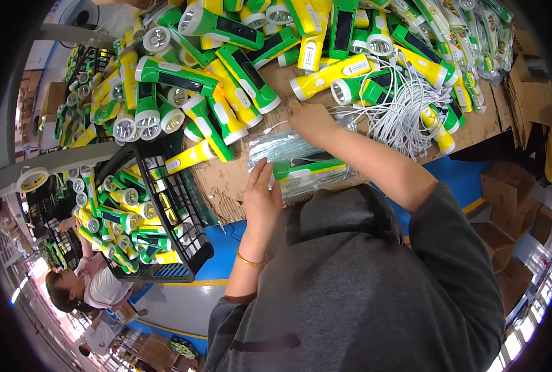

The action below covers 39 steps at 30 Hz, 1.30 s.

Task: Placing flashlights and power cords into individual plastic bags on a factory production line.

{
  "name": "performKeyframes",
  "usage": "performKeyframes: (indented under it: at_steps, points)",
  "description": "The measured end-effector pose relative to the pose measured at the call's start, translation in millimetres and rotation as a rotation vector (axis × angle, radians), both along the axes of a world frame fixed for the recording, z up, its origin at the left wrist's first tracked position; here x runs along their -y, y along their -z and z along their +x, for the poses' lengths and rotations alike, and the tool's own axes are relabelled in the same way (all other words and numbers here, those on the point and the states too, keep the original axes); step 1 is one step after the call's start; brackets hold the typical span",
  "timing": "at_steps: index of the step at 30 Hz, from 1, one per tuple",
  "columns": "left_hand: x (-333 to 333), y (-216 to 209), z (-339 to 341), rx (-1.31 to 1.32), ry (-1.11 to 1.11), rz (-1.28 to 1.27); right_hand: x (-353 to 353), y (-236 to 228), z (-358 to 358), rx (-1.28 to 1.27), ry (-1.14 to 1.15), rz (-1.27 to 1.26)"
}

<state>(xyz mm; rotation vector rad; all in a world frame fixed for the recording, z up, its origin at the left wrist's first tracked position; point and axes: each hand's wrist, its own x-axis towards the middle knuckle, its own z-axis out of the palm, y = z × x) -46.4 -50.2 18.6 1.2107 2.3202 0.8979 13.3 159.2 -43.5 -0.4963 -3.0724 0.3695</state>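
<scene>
My left hand [262, 193] has its fingers stretched out and apart from the thumb, against the left end of a clear plastic bag [276, 146]. A green and yellow flashlight [310, 166] lies in or under the clear plastic in front of me. Beyond the bag, my right hand [312, 123] is closed with its fingertips drawn together, just below a yellow flashlight [331, 75]. What the fingertips hold, if anything, is hidden. A white cable end [267, 131] lies on the cardboard to the left of this hand.
Flashlights [238, 68] lie heaped across the cardboard-covered table [226, 183]. A tangle of white cables [406, 111] sits at the right, with bagged flashlights [474, 49] behind. A black crate [176, 217] full of flashlights stands at the left. Another person [96, 282] works at lower left.
</scene>
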Motion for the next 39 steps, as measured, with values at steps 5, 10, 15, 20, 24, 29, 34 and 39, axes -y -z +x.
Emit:
performKeyframes:
  at_steps: [5, 10, 15, 20, 24, 29, 34, 39]
  points:
    - [0, -4, -8, 0.08, 0.014, -0.058, 4, 4, -1, 0.046, 0.142, -0.021]
    - [-3, -1, -24, 0.129, 0.067, -0.102, 1, -29, -5, -0.326, 0.188, -0.113]
    - [6, 16, -29, 0.349, -0.04, -0.062, 23, -140, -9, -0.891, 0.101, -0.864]
    - [-2, 10, -36, 0.533, -0.012, -0.183, 60, -95, 14, -0.786, 0.496, -2.025]
    - [-4, 11, -34, 0.548, -0.025, -0.014, 55, -34, 72, -0.147, 0.36, -1.2]
    - [-4, 11, -33, 0.738, -0.099, -0.024, 41, -53, 89, 0.126, -0.312, -0.253]
    - [-3, 10, -38, 0.74, -0.103, 0.02, 30, -70, 91, 0.168, -0.305, -0.055]
    - [0, 7, -42, 0.653, -0.153, 0.027, -11, -70, 119, -0.159, -0.011, -0.583]
